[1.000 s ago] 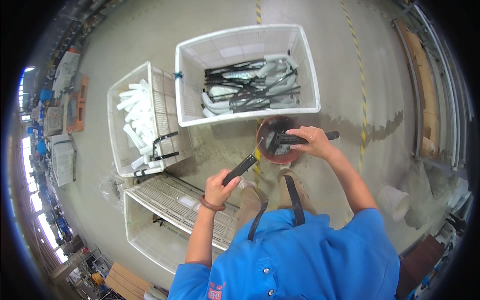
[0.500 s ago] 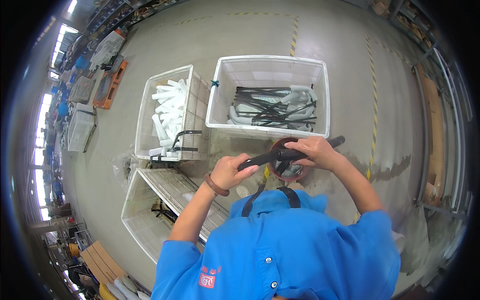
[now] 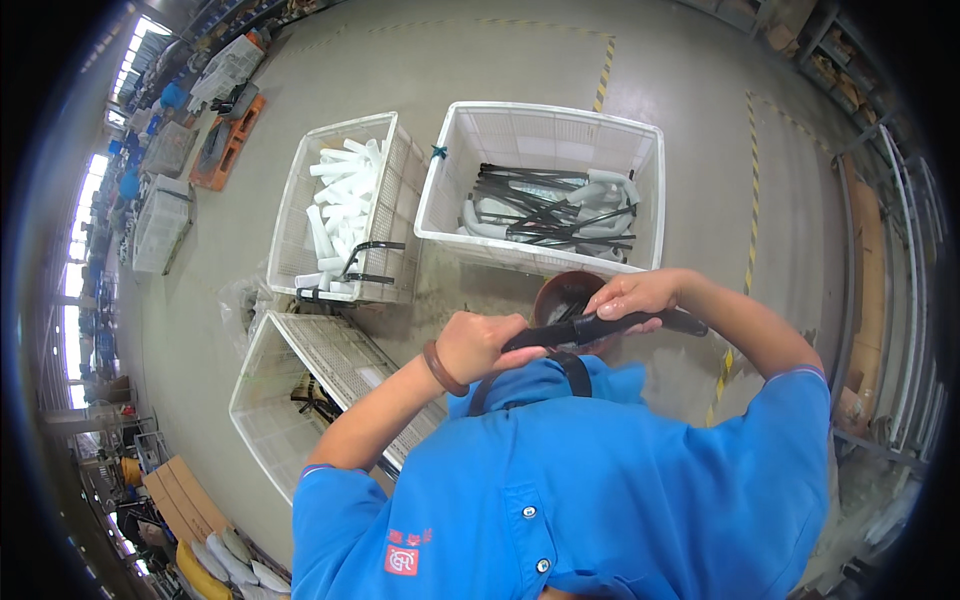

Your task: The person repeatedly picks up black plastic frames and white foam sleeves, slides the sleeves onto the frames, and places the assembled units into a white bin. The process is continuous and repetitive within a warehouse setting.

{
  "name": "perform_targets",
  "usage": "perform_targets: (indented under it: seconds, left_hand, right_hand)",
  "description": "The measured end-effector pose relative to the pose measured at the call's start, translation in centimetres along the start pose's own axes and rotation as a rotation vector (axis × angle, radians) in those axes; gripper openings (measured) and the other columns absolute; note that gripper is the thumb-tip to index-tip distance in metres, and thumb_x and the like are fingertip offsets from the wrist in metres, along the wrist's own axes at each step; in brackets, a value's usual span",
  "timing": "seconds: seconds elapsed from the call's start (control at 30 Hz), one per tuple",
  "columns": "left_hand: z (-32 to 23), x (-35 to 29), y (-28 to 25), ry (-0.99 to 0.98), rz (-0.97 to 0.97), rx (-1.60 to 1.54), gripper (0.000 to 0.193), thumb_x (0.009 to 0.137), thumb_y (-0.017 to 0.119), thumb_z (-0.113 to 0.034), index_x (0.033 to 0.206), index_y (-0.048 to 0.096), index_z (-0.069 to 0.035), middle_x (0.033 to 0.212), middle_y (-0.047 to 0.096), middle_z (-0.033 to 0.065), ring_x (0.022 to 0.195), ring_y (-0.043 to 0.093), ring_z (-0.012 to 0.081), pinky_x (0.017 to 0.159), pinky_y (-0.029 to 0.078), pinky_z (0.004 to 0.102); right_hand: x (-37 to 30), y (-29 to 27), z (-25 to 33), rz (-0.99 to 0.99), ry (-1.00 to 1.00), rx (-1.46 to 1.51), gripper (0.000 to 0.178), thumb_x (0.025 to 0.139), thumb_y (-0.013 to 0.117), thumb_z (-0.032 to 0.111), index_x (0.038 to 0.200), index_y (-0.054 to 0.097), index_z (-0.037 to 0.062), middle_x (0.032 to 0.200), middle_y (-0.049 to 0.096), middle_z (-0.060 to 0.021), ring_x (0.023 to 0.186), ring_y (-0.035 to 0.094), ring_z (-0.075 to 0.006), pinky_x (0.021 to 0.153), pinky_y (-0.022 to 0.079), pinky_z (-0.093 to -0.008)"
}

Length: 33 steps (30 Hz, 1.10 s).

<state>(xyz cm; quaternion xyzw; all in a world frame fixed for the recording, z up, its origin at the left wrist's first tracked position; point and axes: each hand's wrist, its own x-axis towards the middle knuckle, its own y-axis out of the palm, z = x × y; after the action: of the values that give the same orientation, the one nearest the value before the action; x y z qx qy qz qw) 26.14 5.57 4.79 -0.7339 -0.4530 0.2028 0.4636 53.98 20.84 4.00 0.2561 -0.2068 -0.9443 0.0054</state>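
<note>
My left hand [image 3: 485,345], with a brown bracelet at its wrist, is closed round the left end of a black tube [image 3: 535,338]. On the tube's right part sits a thicker black sleeve [image 3: 592,325]. My right hand [image 3: 640,295] is closed on that sleeve, with its thumb along the top. The sleeve's far end [image 3: 686,321] sticks out past my right hand and bends slightly downward. Just beyond the tube stands a reddish-brown bucket [image 3: 545,297] with dark pieces inside, partly hidden by my right hand and the tube.
Ahead, a white crate [image 3: 540,257] contains black rods and grey curved tubes. To its left, another white crate [image 3: 283,235] is full of white tubes, with black bent tubes hooked over its edge. A tilted crate [image 3: 258,400] lies nearer on the left. Shelving [image 3: 835,80] stands far right.
Both hands and the tube have come nearer my body. My right hand has slid right along the sleeve, and the tube has tipped from rising rightward to nearly level.
</note>
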Motion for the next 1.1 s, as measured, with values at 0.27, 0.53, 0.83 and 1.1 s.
perform_targets:
  seconds: [0.27,0.53,0.83,1.1]
  left_hand:
    - [0.9,0.6,2.4,-0.090,0.083,-0.043,0.061,0.079,0.070,-0.061,0.098,0.057,-0.004,0.071,0.064,0.0167,0.064,0.064,0.0395,0.056,0.051,0.0455]
    - [4.3,-1.6,-1.8,-0.157,-0.225,-0.326,0.075,0.067,0.084,-0.054,0.116,0.056,-0.005,0.096,0.067,0.0131,0.085,0.067,0.0305,0.076,0.053,0.0355]
    - [1.9,-6.7,-5.0,-0.336,0.017,-1.239,0.042,0.093,0.069,-0.020,0.126,0.052,-0.002,0.086,0.066,0.0056,0.056,0.055,0.0058,0.050,0.044,0.0203]
    - [-4.1,-5.2,-2.2,-0.775,0.098,-1.601,0.019,0.097,0.063,-0.021,0.102,0.051,-0.007,0.060,0.051,-0.0017,0.040,0.046,0.0044,0.037,0.034,0.0198]
  right_hand:
    - [5.9,4.9,2.5,-0.332,-0.126,-1.249,0.041,0.076,0.077,0.029,0.097,0.057,-0.0002,0.078,0.066,-0.0182,0.077,0.066,-0.0346,0.066,0.051,-0.0435]
    - [5.6,4.8,4.9,-0.764,-0.402,-1.101,0.026,0.070,0.076,0.016,0.092,0.063,0.0092,0.082,0.067,-0.0139,0.082,0.066,-0.0361,0.069,0.052,-0.0442]
    - [-4.9,1.3,9.1,-1.056,-0.456,-0.750,0.022,0.075,0.078,0.007,0.088,0.059,0.0040,0.075,0.052,0.0034,0.069,0.046,-0.0046,0.062,0.039,-0.0222]
    - [0.6,-0.8,4.3,-0.991,-0.313,-0.906,0.033,0.081,0.077,0.019,0.101,0.059,-0.0015,0.078,0.060,-0.0184,0.069,0.057,-0.0280,0.068,0.048,-0.0373]
